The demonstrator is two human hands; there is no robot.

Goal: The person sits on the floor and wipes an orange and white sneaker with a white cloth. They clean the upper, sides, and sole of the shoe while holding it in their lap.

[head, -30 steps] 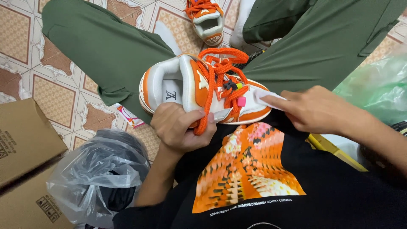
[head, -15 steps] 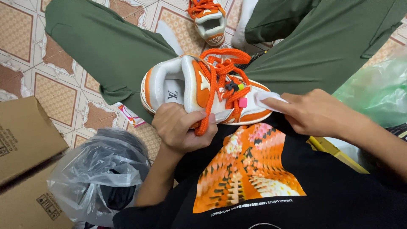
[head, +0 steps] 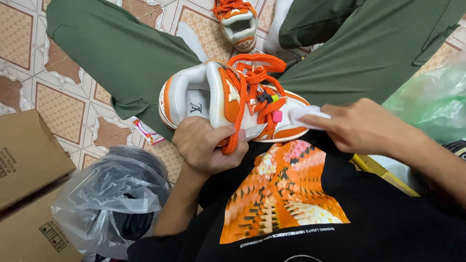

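Sneaker [head: 228, 99] between hands, left hand [head: 206, 145] gripping

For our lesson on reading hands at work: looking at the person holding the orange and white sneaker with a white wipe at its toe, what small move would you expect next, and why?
Probably a short rub along the toe edge. The right hand presses a white wipe against the front of the sneaker, while the left hand grips its side and steadies it over the lap.

A single head-worn camera looks steeply down from close range over the person's chest onto the lap, crossed legs and tiled floor [head: 58, 111]; the right forearm seems cut off at the frame edge.
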